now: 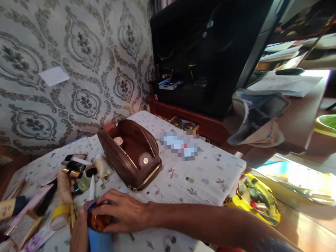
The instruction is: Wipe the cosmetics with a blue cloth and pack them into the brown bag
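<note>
A shiny amber item point(98, 223) is gripped by the right hand point(124, 212). Blue cloth point(100, 249) is seen just below it, beside the left hand point(78, 232), whose grip cannot be told, its fingers being partly hidden. Beyond the right hand, a brown bag point(121, 168) is set open on the table point(199, 177); left of the left hand, cosmetics point(63, 189) are strewn.

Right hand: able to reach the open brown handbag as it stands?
Probably yes: the brown handbag sits just beyond the right hand, top open, and nothing visible stands between them. That hand does seem busy with an amber container, though.
</note>
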`<state>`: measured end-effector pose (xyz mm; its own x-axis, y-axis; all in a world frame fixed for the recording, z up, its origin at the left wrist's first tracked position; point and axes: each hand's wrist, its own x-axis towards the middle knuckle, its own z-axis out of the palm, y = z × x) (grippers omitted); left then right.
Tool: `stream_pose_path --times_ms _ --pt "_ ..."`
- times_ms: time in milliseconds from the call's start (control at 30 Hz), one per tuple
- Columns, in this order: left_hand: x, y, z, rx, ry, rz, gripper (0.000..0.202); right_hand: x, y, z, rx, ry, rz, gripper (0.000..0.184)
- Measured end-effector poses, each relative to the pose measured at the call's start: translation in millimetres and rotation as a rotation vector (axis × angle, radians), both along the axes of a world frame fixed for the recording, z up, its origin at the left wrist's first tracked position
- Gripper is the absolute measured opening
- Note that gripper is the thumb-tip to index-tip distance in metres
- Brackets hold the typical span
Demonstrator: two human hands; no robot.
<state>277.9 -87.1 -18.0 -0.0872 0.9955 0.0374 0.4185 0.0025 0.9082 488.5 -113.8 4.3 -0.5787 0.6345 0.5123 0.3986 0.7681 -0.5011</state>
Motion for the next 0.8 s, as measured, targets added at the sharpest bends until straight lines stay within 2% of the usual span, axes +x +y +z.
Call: stream_pose_path --times_ms 100,200,267,433,600,667,800 --pt "10 -9 4.2 -0.075 -0.055 0.080 0.075 2 -1 5.6 -0.084 -0.022 -0.088 0.064" --pt "23 -18 13.8 0.033 -0.046 0.128 0.075 1 -1 9.1 -0.215 -0.030 -0.167 0.075" --pt "30 -20 18.7 0.073 -0.047 0.080 0.078 0 -1 9.2 -0.263 -0.022 -0.185 0.071" --pt "29 -21 20.5 0.107 -0.020 0.106 0.077 -4 -2 2.5 -0.295 0.058 -0.132 0.063" --pt "28 -26 28.1 0.167 -0.035 0.021 0.072 -9 -5 -2.5 -0.289 0.306 -0.097 0.059" --pt "29 -28 32.0 0.196 -0.045 -0.011 0.070 -12 -5 -1.1 -0.407 0.430 -0.104 0.051" --pt "31 -33 36.8 0.245 -0.062 -0.054 0.064 -17 -5 4.7 -0.822 0.743 0.011 0.045"
